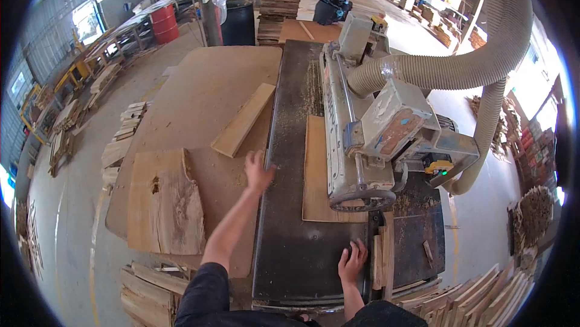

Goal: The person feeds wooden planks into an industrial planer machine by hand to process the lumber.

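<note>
Neither hand grips anything: the left hand (pixel 258 171) reaches open-fingered toward the plank (pixel 243 119) on the side table (pixel 181 85), while the right hand (pixel 351 262) rests flat on the machine bed (pixel 290 230). Another board (pixel 317 170) lies under the cutter housing (pixel 356 146). Picking up the plank seemingly comes next, needing a firm edge grasp.
</note>
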### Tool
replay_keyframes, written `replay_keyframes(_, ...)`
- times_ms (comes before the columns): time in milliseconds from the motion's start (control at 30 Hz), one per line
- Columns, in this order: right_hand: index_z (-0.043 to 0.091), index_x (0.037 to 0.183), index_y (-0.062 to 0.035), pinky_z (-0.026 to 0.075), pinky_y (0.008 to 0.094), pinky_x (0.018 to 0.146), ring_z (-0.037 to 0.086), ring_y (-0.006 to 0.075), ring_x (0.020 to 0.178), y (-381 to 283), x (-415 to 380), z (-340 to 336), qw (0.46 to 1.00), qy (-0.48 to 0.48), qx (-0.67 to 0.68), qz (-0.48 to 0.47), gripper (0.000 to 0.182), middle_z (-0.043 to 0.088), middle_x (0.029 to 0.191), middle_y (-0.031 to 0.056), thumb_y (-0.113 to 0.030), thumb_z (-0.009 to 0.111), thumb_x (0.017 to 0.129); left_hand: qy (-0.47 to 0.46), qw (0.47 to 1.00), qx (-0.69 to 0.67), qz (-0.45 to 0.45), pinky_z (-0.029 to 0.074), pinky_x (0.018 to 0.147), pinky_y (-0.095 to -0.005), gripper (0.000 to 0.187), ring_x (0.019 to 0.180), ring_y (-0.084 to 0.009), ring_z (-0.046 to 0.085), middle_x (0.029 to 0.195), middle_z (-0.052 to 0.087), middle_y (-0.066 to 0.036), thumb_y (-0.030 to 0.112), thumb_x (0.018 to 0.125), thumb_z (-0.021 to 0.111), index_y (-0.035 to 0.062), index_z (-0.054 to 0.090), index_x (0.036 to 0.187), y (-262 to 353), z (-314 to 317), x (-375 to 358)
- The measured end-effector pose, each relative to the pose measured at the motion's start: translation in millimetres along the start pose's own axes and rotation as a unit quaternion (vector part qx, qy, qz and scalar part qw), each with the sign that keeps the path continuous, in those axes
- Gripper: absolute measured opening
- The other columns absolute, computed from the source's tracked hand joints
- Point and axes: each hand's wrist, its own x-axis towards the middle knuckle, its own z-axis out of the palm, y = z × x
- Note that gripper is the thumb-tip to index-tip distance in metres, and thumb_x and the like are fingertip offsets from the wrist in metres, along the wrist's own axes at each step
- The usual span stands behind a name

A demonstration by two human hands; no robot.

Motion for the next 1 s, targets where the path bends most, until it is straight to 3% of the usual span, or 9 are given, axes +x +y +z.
replay_keyframes(133,0.055,0.125,-0.0014,0.038,0.0565,0.106,0.044,0.0434,0.128,-5,4,-1,0.996,-0.060,-0.049,0.051,0.039,0.047,0.141,0.0212,-0.031,0.057,0.099,-0.066,0.975,0.197,-0.077,0.026,0.116,-0.0569,0.094,0.148,-0.0441,0.024,0.162,0.019,-0.023,0.048,0.068,0.086,0.0189,0.046,0.148,-80,-42,102)
replay_keyframes(233,0.054,0.127,-0.0004,0.037,0.0546,0.110,0.040,0.0436,0.135,-2,3,2,0.991,-0.093,-0.046,0.086,0.041,0.042,0.147,0.0215,-0.030,0.057,0.099,-0.175,0.950,0.247,-0.081,0.022,0.118,-0.0565,0.089,0.151,-0.0409,0.018,0.163,0.019,-0.023,0.051,0.067,0.086,0.0225,0.052,0.144,-93,-72,116)
replay_keyframes(367,0.055,0.126,0.0001,0.038,0.0537,0.110,0.040,0.0425,0.135,3,3,6,0.990,-0.091,-0.040,0.104,0.039,0.042,0.147,0.0211,-0.029,0.056,0.100,-0.101,0.961,0.253,-0.045,0.021,0.118,-0.0564,0.076,0.151,-0.0396,0.019,0.161,0.024,-0.023,0.051,0.074,0.080,0.0230,0.056,0.140,-103,-52,100)
replay_keyframes(467,0.056,0.125,0.0006,0.039,0.0534,0.109,0.041,0.0415,0.134,0,-2,4,0.989,-0.089,-0.052,0.110,0.037,0.044,0.146,0.0207,-0.027,0.056,0.100,-0.046,0.971,0.233,-0.020,0.019,0.119,-0.0554,0.058,0.149,-0.0409,0.021,0.158,0.029,-0.025,0.044,0.090,0.064,0.0207,0.054,0.142,-108,-45,71)
replay_keyframes(567,0.058,0.121,0.0010,0.040,0.0529,0.109,0.044,0.0413,0.132,0,2,7,0.991,-0.066,-0.042,0.104,0.035,0.046,0.144,0.0208,-0.027,0.055,0.101,-0.038,0.972,0.232,-0.007,0.019,0.119,-0.0552,0.058,0.149,-0.0419,0.021,0.157,0.029,-0.027,0.041,0.090,0.063,0.0197,0.054,0.143,-93,-53,27)
replay_keyframes(667,0.061,0.118,0.0013,0.040,0.0522,0.108,0.046,0.0417,0.130,2,-1,2,0.994,-0.045,-0.039,0.093,0.034,0.049,0.142,0.0210,-0.028,0.055,0.101,-0.010,0.970,0.244,-0.007,0.020,0.118,-0.0570,0.059,0.146,-0.0457,0.023,0.153,0.031,-0.030,0.040,0.086,0.068,0.0181,0.055,0.139,-74,-60,-35)
replay_keyframes(733,0.062,0.117,0.0014,0.040,0.0519,0.108,0.046,0.0421,0.130,0,4,2,0.994,-0.046,-0.023,0.101,0.036,0.049,0.142,0.0213,-0.030,0.054,0.102,-0.070,0.963,0.251,-0.066,0.020,0.117,-0.0572,0.068,0.143,-0.0463,0.027,0.149,0.033,-0.031,0.042,0.078,0.076,0.0169,0.053,0.137,-45,-81,-73)
replay_keyframes(867,0.060,0.118,0.0009,0.039,0.0511,0.109,0.045,0.0418,0.130,1,4,6,0.996,-0.035,-0.008,0.088,0.032,0.048,0.140,0.0219,-0.026,0.055,0.101,-0.003,0.967,0.243,-0.078,0.021,0.115,-0.0568,0.078,0.139,-0.0457,0.030,0.144,0.035,-0.030,0.045,0.069,0.083,0.0178,0.052,0.135,-45,-101,-117)
replay_keyframes(1000,0.061,0.117,0.0018,0.039,0.0520,0.109,0.044,0.0425,0.131,1,3,5,0.996,-0.036,0.005,0.086,0.035,0.048,0.142,0.0223,-0.029,0.054,0.102,-0.077,0.966,0.142,-0.203,0.027,0.113,-0.0531,0.083,0.137,-0.0425,0.034,0.140,0.041,-0.025,0.047,0.065,0.086,0.0193,0.052,0.135,-18,-143,-146)
